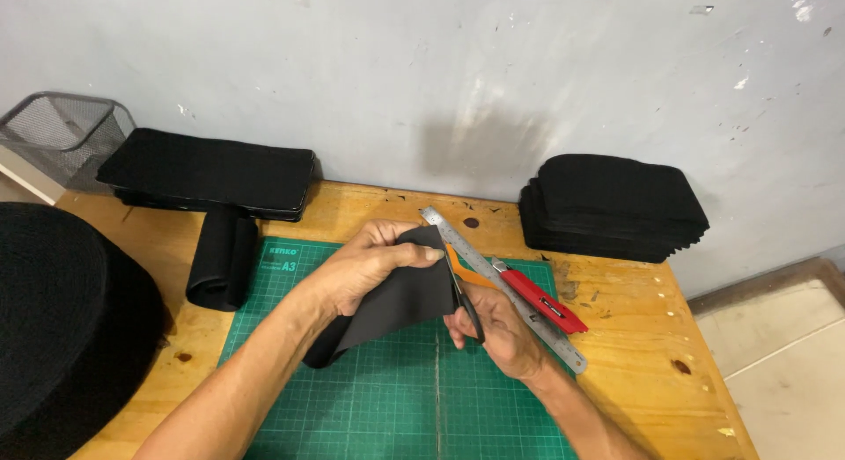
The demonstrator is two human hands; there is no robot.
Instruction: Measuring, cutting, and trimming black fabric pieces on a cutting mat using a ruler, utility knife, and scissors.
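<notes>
- Crowding the far-left table edge with a large black webbing roll [62, 328]; could catch a sleeve or elbow on a wide swing of the left arm.
- Standing loose just left of the green cutting mat [396, 398], a smaller black roll [222, 257]; likely to tip or roll onto the mat at a nudge.
- Pinching the upper edge of the black fabric piece [396, 301] between thumb and fingers of the left hand [365, 266], grip pressed together on the cloth; held up off the mat, above its middle, so slack cloth could fold into the blades and give a crooked edge.
- Keeping left fingertips [431, 255] just beside the blade line; a slip or a quick closing stroke could nick them.
- Closing the right hand [497, 332] around the black-and-orange scissors [465, 288], fingers through the handles, blades touching the cloth edge; cannot tell how wide the blades stand.
- Lying aslant just beside the right hand, a steel ruler [537, 323] with a red utility knife [541, 299] on it; a bump from the wrist could send both sliding, and cannot tell whether the knife's blade is out.
- Sitting near the right table edge, a tall stack of black pieces [612, 209]; may slump if knocked.
</notes>
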